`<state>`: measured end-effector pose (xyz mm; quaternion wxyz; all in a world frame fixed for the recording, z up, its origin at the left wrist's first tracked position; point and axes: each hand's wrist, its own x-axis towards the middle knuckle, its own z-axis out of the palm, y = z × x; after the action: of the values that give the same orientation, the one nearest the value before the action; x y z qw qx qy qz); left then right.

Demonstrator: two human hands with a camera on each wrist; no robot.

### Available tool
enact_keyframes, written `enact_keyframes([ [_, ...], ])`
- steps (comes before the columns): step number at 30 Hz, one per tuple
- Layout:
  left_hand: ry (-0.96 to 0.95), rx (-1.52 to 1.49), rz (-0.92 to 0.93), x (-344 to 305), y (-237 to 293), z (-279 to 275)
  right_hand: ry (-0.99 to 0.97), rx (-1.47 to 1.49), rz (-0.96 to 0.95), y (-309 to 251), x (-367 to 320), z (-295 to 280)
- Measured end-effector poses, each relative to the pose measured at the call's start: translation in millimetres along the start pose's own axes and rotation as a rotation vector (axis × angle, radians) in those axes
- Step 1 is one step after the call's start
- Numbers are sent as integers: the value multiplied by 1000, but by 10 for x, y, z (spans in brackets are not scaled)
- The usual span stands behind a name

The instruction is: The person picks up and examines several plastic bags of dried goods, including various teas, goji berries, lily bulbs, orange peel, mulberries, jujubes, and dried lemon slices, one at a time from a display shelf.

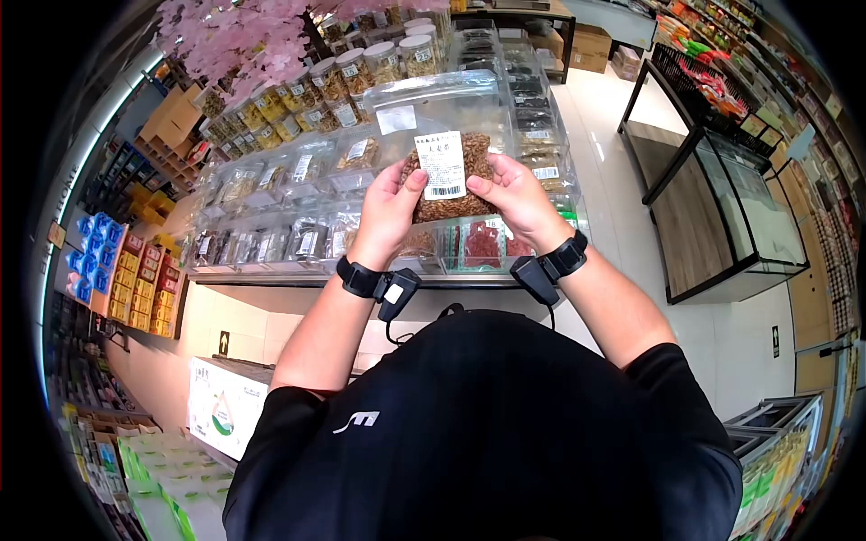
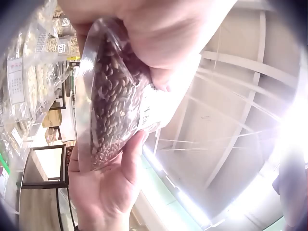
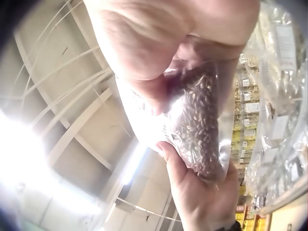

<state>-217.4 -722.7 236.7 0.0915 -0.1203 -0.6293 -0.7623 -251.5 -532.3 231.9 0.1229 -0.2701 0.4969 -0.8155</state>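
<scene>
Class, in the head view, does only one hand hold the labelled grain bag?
No, the left hand and right hand grip the labelled grain bag from opposite sides.

Clear plastic bag [image 1: 456,207], pretty plump, packed with little brown grains. There's a white label [image 1: 443,160] on the front, black print, barcode near the bottom, and it's right way up facing the person. The bag sits between the left hand [image 1: 391,197] and right hand [image 1: 521,196], thumbs on the front either side of the label, other fingers mostly hidden behind it.
</scene>
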Motion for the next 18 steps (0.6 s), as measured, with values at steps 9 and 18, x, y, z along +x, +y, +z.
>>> enact_keyframes([
  [9, -33, 102, 101, -101, 210, 114, -76, -154, -105, -154, 30, 24],
  [18, -124, 8, 153, -155, 362, 73, 90, -443, -256, 8, 23, 242],
])
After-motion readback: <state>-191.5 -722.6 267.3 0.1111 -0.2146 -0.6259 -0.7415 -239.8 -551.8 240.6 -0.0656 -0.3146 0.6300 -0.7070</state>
